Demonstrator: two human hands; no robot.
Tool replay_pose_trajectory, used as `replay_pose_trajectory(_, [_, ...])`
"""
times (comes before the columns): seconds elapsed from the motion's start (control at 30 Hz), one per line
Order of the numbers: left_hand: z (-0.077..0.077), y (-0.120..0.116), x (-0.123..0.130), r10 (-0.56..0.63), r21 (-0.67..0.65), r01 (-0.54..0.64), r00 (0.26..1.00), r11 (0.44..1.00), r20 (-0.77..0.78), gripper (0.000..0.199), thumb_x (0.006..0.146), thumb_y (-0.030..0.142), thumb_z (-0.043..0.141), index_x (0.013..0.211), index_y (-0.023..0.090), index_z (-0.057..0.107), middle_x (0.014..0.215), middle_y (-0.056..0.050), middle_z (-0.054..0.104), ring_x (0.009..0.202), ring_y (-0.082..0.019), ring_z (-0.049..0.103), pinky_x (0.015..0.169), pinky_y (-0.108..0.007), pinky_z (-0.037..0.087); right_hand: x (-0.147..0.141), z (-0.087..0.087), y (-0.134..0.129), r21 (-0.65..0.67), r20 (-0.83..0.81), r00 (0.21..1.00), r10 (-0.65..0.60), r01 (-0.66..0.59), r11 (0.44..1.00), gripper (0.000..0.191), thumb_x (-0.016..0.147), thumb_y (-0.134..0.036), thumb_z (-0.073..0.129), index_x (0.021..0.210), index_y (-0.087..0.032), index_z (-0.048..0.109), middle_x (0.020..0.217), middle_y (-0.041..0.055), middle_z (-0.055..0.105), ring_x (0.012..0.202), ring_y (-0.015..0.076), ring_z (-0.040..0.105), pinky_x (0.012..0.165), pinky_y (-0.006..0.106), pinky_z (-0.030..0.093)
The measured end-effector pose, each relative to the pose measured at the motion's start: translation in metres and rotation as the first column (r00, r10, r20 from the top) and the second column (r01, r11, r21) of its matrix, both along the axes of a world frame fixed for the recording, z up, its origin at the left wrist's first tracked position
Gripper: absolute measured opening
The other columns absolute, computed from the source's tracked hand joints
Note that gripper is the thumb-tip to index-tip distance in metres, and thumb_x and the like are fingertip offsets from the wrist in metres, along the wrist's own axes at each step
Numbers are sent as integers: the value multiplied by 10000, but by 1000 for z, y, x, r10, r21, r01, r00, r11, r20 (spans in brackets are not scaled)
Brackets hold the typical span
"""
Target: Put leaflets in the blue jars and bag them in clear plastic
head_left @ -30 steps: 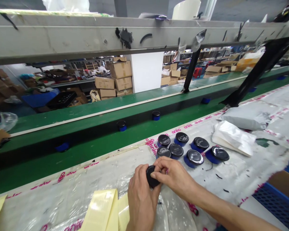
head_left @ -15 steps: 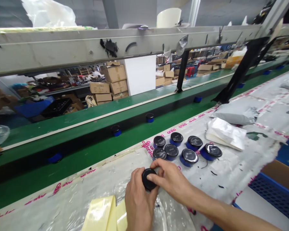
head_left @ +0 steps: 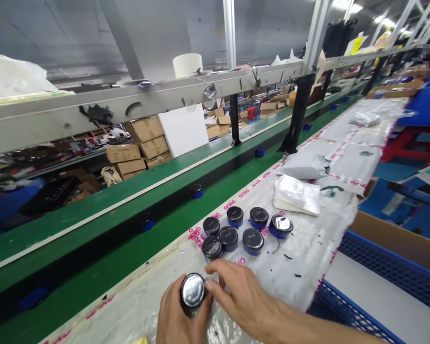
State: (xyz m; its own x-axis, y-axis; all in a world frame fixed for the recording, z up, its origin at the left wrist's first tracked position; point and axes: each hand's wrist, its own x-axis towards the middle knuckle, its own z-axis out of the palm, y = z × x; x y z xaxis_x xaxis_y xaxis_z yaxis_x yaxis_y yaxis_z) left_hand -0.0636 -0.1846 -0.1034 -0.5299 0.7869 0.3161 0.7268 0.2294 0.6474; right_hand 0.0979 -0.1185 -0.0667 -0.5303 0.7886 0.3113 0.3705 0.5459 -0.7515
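Note:
A small round jar (head_left: 193, 290) with a shiny black lid is held upright in my left hand (head_left: 181, 315). My left fingers and thumb wrap round its sides, hiding most of its body. At the jar's right edge, my right hand (head_left: 240, 296) has its thumb tip by the lid rim, and I cannot tell whether it touches. Its thumb and forefinger are apart, with nothing seen between them. Just beyond the hands stands a group of several similar jars (head_left: 253, 240), blue-bodied with black lids, on the plastic-covered bench (head_left: 290, 272).
Left of the bench runs a green conveyor belt (head_left: 165, 234) carrying spaced-out jars (head_left: 197, 191). White sheets (head_left: 297, 195) and a grey plastic packet (head_left: 303, 166) lie past the group. A blue crate (head_left: 390, 258) stands at the right; a metal beam (head_left: 157, 98) crosses above the belt.
The view has swung right. My right thumb has moved off the lid top to its edge, and the lid now shows a bright reflection. The belt jars sit elsewhere in view.

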Motion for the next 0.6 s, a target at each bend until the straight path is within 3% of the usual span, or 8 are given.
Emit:
replay_pose_trajectory(0.13, [7,4,-5,-6,-144,2,999,990,-31,599,748,556,663,1218,194,576,1157,-127,689,1117,-352,631,987,-471,473,31,-10,4,26,-68,997,43,-41,999,137,1007,-271,497,989,-229,626,956,21,700,880,177,658,801,287,500])
replay_pose_trajectory(0.23, [22,5,0,10,-238,-10,1000,971,-1,555,750,460,694,1235,222,567,1164,-109,692,1091,-329,644,966,-447,480,50,-25,8,19,-127,992,15,-13,1000,182,1014,-290,473,998,-235,646,984,33,708,885,176,672,791,278,524])
replay_pose_trajectory(0.4, [47,17,11,69,-200,-60,997,978,41,488,770,309,690,1232,232,552,1170,-104,681,1116,-310,629,965,-432,469,64,-49,11,-11,-79,996,29,-30,1000,214,1003,-371,482,986,-269,669,1002,40,724,859,200,702,742,280,574])
replay_pose_trajectory(0.6, [46,26,17,28,-214,-7,995,977,97,538,698,232,752,1216,215,606,1113,-99,725,1062,-303,667,949,-431,507,67,-61,10,9,-52,998,43,-43,999,225,965,-438,513,1001,-307,693,1024,40,757,858,230,742,711,281,623])
